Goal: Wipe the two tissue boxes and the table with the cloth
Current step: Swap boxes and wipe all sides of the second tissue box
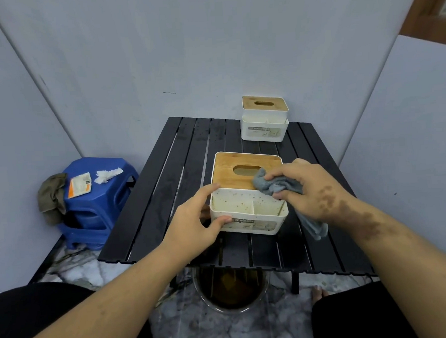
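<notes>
Probably the near box is light and hollow: thin white plastic walls under a stiff bamboo lid with an oval slot. Being light, it would likely slide on the slats under a hard wipe, so bracing it low at a corner looks like the sensible hold, and the smooth plastic may be slippery if damp. It stands on the table, near the middle and towards the front edge. Its front tray, split by a divider, shows brown specks and smears on the inner walls, and a printed label runs along the front face.

The left hand grips the box's front left corner, thumb on the front face, fingers curled round the side up to the lid's edge. The right hand holds the cloth bunched in closed fingers over the box's right edge, touching the lid; a loose tail of the soft grey fabric hangs down beside the box's right wall. It looks limp and absorbent, easy to push into the tray corners.

Behind the near box, at the table's far edge, stands the far box, of the same make and untouched. Left of the near box, off the table, a blue stool carries a rag, a packet and crumpled tissue.
</notes>
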